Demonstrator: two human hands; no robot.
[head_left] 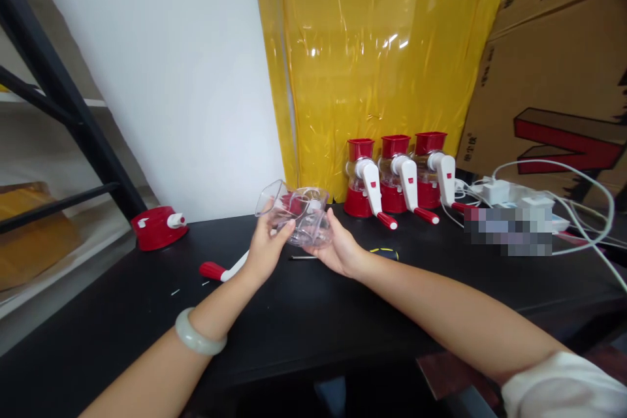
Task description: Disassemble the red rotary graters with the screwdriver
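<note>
The clear housing (pixel 309 219) sits between the two hands, in the fingers' grasp: the left hand (pixel 268 241) grips its left side, thumb on the near face, and the right hand (pixel 345 249) holds its right side and underside. A crank (pixel 223 272) lies left of the left fingers, a screwdriver (pixel 385 253) under and behind the right hand on the tabletop (pixel 304 320).

So it was a black table (pixel 313 320). Going clockwise around its middle: crank (pixel 225 275) with a red grip flat at 9, two tiny pins (pixel 175 292) just beside it, red base (pixel 159 230) at 10, screwdriver (pixel 389 253) on its side around 1, three grinders (pixel 400 170) upright in a row toward 2, then a clump of white plugs (pixel 496 192) between 2 and 3.
</note>
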